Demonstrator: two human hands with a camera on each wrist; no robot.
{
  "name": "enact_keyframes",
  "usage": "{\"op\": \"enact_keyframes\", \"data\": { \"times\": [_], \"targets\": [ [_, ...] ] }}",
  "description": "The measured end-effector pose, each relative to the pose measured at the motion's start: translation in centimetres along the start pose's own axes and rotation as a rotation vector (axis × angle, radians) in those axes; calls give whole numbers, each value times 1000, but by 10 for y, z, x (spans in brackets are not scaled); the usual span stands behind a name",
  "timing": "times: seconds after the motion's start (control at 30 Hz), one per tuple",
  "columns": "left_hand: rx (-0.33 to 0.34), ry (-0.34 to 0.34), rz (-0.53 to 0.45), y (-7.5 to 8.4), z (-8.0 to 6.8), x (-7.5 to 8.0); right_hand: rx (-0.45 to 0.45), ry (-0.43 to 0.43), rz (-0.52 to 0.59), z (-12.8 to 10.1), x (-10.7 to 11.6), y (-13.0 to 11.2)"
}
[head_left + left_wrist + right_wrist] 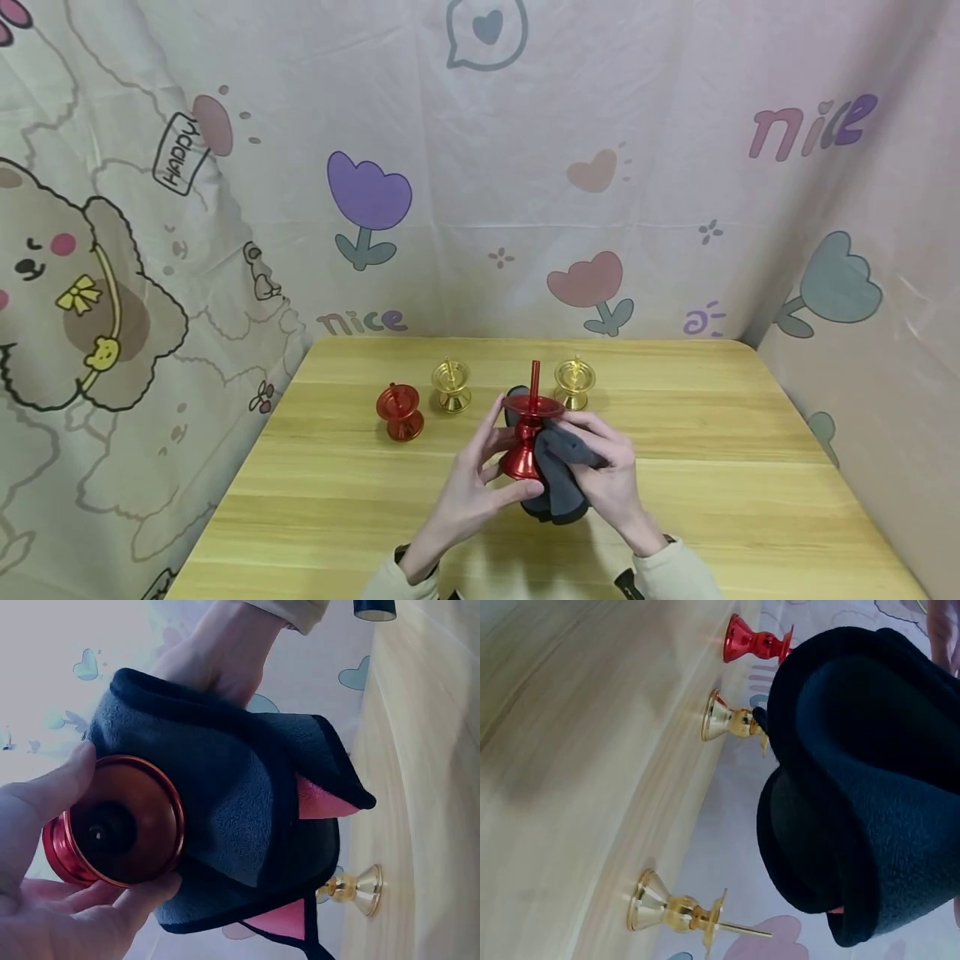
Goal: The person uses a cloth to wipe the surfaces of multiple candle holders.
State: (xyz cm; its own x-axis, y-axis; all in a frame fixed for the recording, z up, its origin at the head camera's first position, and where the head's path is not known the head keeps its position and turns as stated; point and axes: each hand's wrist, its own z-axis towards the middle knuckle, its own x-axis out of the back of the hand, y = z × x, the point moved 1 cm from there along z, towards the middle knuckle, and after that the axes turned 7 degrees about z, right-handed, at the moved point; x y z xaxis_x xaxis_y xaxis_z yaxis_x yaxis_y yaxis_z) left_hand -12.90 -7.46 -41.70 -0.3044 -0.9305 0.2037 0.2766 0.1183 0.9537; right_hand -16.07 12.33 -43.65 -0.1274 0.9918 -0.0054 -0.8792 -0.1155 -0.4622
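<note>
Holding a red holder [527, 437] above the near middle of the table [750, 492], your left hand [468, 483] curls its fingers and thumb round the flared base while your right hand [611, 479] grips a dark grey cloth [558, 483] bunched against the holder's right side. The holder is glossy red metal: a cone-shaped foot, a narrow waist, a flat round dish on top and a thin red spike rising from the dish. Its long axis stands nearly upright, spike pointing up and slightly away from you, foot toward your wrists. From your left wrist you see its round underside [124, 825], a dark hollow ringed by a bright rim, with your thumb [52, 795] on one edge and fingers [142, 896] under the other. The cloth [240, 810] is fleecy, edged in black, with pink showing at two folded corners.

Beyond your hands, three more holders stand upright on the table in a loose row: a red one [400, 412] to the left with no spike showing, a gold one [452, 385] beside it, and another gold one [574, 382] just behind the held dish.

Behind the table hangs a printed sheet [480, 167] with tulips, hearts and a cartoon dog. It reads "nice" at the table's far left corner, "nice" again at upper right, and "HAPPY" on a small tag at upper left.
</note>
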Motion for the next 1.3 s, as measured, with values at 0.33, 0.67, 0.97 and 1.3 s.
{"op": "enact_keyframes", "data": {
  "times": [0.33, 0.67, 0.97, 1.3],
  "targets": [
    [-132, 21, 23, -1, -1, 1, 56, -9, -4, 1, 0, 1],
    [-58, -23, 92, 3, -2, 2, -13, 23, -20, 2, -1, -3],
    [-144, -15, 51, 1, -1, 5, 210, -48, -96, 5, -2, 0],
    [-108, -115, -29, 0, -2, 7, -47, -4, 55, 4, 3, -4]
  ]
}}
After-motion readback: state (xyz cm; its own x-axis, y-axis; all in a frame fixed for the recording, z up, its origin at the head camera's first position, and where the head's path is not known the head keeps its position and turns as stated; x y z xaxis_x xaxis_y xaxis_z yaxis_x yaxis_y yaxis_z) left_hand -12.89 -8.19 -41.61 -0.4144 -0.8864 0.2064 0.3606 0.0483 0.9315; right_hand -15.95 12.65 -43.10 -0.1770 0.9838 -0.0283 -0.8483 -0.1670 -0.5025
